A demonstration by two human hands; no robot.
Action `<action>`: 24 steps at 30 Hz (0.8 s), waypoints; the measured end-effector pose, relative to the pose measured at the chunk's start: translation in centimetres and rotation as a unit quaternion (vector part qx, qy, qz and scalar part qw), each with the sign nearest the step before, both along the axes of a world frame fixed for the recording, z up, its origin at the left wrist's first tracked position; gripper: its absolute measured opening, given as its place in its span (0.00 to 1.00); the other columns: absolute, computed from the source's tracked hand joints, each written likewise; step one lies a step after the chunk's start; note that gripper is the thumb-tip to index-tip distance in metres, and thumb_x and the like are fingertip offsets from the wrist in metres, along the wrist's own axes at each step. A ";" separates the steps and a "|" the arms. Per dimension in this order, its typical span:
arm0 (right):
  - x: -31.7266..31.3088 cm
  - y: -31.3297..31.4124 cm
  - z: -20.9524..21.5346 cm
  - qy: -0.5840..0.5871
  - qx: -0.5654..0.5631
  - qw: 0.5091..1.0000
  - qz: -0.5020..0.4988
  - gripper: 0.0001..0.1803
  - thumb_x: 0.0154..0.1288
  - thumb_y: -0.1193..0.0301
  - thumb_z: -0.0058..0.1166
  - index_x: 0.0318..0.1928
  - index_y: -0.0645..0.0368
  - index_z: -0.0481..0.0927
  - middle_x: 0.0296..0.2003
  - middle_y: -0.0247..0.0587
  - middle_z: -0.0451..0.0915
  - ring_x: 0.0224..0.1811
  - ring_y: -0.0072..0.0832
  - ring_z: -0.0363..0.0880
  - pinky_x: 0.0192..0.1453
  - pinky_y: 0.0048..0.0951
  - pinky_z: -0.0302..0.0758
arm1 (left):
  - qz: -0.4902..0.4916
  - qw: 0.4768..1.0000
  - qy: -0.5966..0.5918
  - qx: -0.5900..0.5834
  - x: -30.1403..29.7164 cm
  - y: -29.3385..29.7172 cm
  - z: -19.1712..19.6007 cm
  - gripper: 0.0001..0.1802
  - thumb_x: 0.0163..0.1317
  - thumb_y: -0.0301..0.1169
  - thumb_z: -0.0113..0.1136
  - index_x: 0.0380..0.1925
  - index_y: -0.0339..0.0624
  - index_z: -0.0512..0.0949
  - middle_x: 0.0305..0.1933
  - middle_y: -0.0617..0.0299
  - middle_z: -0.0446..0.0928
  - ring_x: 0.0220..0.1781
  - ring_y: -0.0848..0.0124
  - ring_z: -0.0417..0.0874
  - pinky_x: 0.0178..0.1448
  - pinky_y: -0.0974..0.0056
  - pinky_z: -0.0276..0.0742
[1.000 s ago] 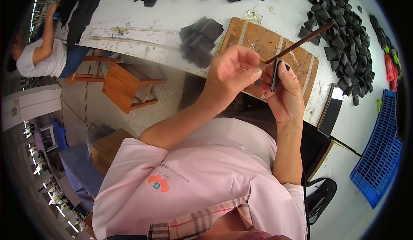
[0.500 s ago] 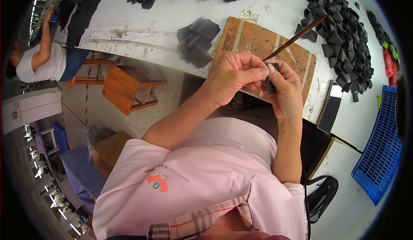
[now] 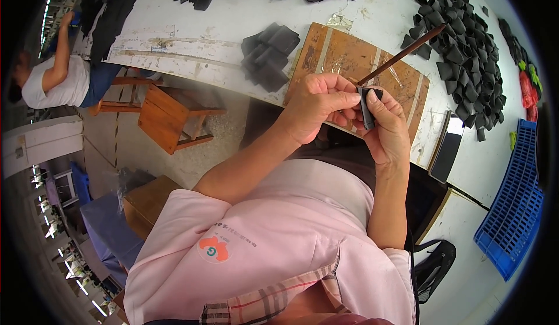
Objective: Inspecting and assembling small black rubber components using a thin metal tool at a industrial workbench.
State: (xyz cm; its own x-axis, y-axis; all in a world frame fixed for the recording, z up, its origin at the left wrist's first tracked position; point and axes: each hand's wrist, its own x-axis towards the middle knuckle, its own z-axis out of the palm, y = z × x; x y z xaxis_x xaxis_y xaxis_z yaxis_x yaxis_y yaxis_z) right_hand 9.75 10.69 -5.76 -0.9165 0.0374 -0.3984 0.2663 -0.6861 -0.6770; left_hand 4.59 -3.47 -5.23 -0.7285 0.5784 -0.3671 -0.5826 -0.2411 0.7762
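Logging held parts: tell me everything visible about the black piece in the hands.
The black piece is small and narrow, with a dull face that looks like fabric or thin foam. It seems folded, though fingers hide part of it. Its long side runs near-vertical in the picture, slightly tilted, by the brown board. The right hand grips it; the left hand's thumb tip meets its upper left edge.

Between nine and ten o'clock, a wooden stool [image 3: 163, 120] is seen on the grey floor [image 3: 198, 167], and farther out a co-worker [image 3: 58, 83] in a white top is shown. At eight o'clock, a brown box [image 3: 148, 203] is placed beside a blue-purple cover [image 3: 108, 226]. A red item [image 3: 527, 95] is seen between two and three, a blue plastic crate [image 3: 505, 208] just past three, and a black strapped bag [image 3: 439, 267] at four.
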 end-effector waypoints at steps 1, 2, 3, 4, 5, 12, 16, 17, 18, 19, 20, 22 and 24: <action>0.0 0.0 -0.1 0.000 0.000 1.000 0.001 0.07 0.62 0.72 0.47 0.36 0.64 0.74 0.27 0.37 0.77 0.25 0.20 0.76 0.34 0.23 0.78 | 0.001 1.000 0.000 0.000 0.0 -0.1 -0.1 0.05 0.55 0.25 0.54 0.31 0.34 0.74 0.25 0.61 0.76 0.25 0.77 0.77 0.29 0.74 0.74; 0.0 0.0 -0.3 0.002 -0.013 1.000 0.003 0.07 0.62 0.72 0.47 0.36 0.64 0.74 0.27 0.37 0.77 0.26 0.20 0.76 0.34 0.23 0.78 | -0.003 1.000 -0.010 0.009 0.0 -0.1 -0.2 0.05 0.55 0.25 0.55 0.31 0.34 0.74 0.25 0.61 0.76 0.24 0.77 0.77 0.28 0.75 0.74; 0.0 0.1 -0.4 0.005 -0.025 1.000 0.004 0.07 0.62 0.72 0.47 0.36 0.64 0.74 0.28 0.38 0.77 0.26 0.20 0.76 0.34 0.22 0.77 | -0.007 1.000 -0.019 0.018 0.0 -0.2 -0.3 0.06 0.54 0.25 0.55 0.31 0.33 0.74 0.25 0.61 0.76 0.24 0.77 0.77 0.28 0.75 0.74; 0.0 0.1 -0.4 0.004 -0.025 1.000 0.004 0.07 0.62 0.72 0.47 0.36 0.64 0.74 0.28 0.38 0.77 0.26 0.20 0.76 0.34 0.22 0.77 | -0.008 1.000 -0.020 0.018 0.0 -0.2 -0.4 0.06 0.54 0.25 0.55 0.31 0.33 0.74 0.25 0.61 0.76 0.24 0.77 0.77 0.28 0.75 0.74; 0.1 0.1 -0.4 0.001 -0.021 1.000 0.004 0.08 0.62 0.72 0.48 0.36 0.64 0.74 0.28 0.38 0.77 0.26 0.20 0.76 0.33 0.22 0.77 | -0.011 1.000 -0.018 0.020 -0.1 -0.2 -0.4 0.06 0.54 0.25 0.55 0.31 0.34 0.74 0.24 0.61 0.76 0.24 0.77 0.77 0.28 0.75 0.74; -0.1 -1.3 -0.4 0.100 0.682 0.713 -0.129 0.11 0.55 0.72 0.57 0.36 0.65 0.74 0.26 0.34 0.74 0.23 0.17 0.69 0.26 0.19 0.67 | 0.015 0.967 0.213 -0.142 0.1 0.4 -1.0 0.05 0.54 0.24 0.56 0.29 0.34 0.73 0.23 0.64 0.74 0.22 0.82 0.73 0.25 0.77 0.69; 0.4 -1.5 1.2 0.165 0.518 0.832 -0.110 0.06 0.53 0.75 0.57 0.32 0.63 0.76 0.23 0.35 0.71 0.21 0.19 0.66 0.25 0.19 0.64 | 0.074 0.902 0.381 -0.190 0.4 1.4 0.3 0.03 0.49 0.21 0.53 0.25 0.35 0.70 0.19 0.55 0.74 0.19 0.69 0.75 0.24 0.68 0.70; 0.3 -1.4 1.2 0.166 0.521 0.829 -0.116 0.06 0.53 0.75 0.57 0.32 0.63 0.76 0.23 0.35 0.71 0.21 0.19 0.66 0.25 0.19 0.64 | 0.072 0.901 0.386 -0.185 0.5 1.6 0.4 0.03 0.49 0.21 0.53 0.25 0.35 0.70 0.19 0.55 0.74 0.19 0.69 0.75 0.24 0.68 0.70; 0.2 -1.2 1.2 0.166 0.550 0.811 -0.113 0.05 0.53 0.76 0.56 0.31 0.64 0.76 0.24 0.37 0.71 0.21 0.20 0.67 0.25 0.20 0.64 | 0.093 0.865 0.442 -0.221 0.8 1.8 0.4 0.03 0.50 0.20 0.54 0.26 0.34 0.71 0.20 0.60 0.74 0.21 0.77 0.75 0.24 0.72 0.70; 0.0 -1.1 1.3 0.168 0.576 0.793 -0.108 0.04 0.53 0.77 0.56 0.31 0.64 0.76 0.24 0.38 0.71 0.20 0.21 0.67 0.25 0.20 0.64 | 0.117 0.822 0.494 -0.257 1.0 1.9 0.3 0.03 0.51 0.19 0.55 0.27 0.33 0.71 0.21 0.66 0.75 0.22 0.84 0.74 0.24 0.77 0.71; -0.2 -1.3 1.5 0.184 0.616 0.757 -0.119 0.04 0.51 0.79 0.54 0.30 0.64 0.75 0.22 0.40 0.70 0.20 0.26 0.68 0.24 0.23 0.65 | 0.143 0.795 0.525 -0.268 1.0 2.2 -0.3 0.03 0.52 0.18 0.54 0.27 0.33 0.71 0.22 0.65 0.75 0.21 0.83 0.75 0.24 0.76 0.72; -0.7 -1.2 1.5 0.204 0.685 0.688 -0.127 0.04 0.50 0.80 0.54 0.29 0.64 0.75 0.22 0.41 0.70 0.19 0.28 0.69 0.24 0.25 0.66 | 0.178 0.808 0.502 -0.252 1.0 2.8 -0.5 0.03 0.52 0.18 0.54 0.27 0.33 0.71 0.21 0.64 0.75 0.21 0.83 0.75 0.24 0.76 0.72; -1.0 -1.1 1.3 0.218 0.777 0.574 -0.141 0.04 0.49 0.80 0.53 0.27 0.64 0.74 0.19 0.42 0.68 0.17 0.33 0.68 0.22 0.29 0.66 | 0.208 0.914 0.311 -0.157 1.0 3.5 0.3 0.04 0.52 0.19 0.53 0.28 0.37 0.70 0.19 0.63 0.73 0.17 0.77 0.73 0.21 0.73 0.69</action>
